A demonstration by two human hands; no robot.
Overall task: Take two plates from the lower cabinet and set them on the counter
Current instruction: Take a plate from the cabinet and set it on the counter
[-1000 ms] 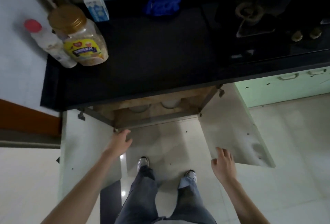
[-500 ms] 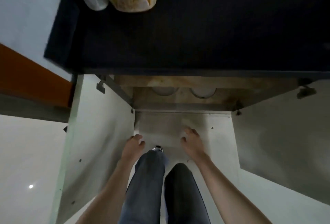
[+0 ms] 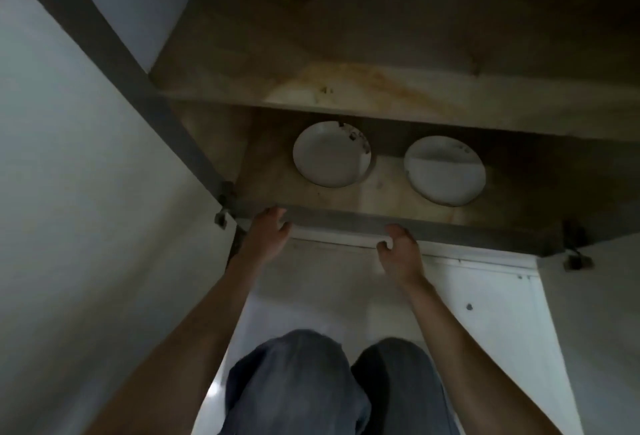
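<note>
Lower cabinet [image 3: 346, 88] open, both doors [image 3: 86, 192] swung wide, wooden shelf [image 3: 381, 95] above the floor panel. Two white plates [image 3: 331, 154] flat on the cabinet floor side by side, apart, the left one with dark marks on its rim. Left hand [image 3: 266, 237] and right hand [image 3: 400, 251] at the front edge, fingers loosely curled, empty, short of the plates; knees [image 3: 294, 365] in jeans below.

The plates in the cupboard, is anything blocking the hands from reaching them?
Nothing visible. Both doors are open, and the left plate and right plate lie on bare shelf beyond the left hand and right hand.
</note>
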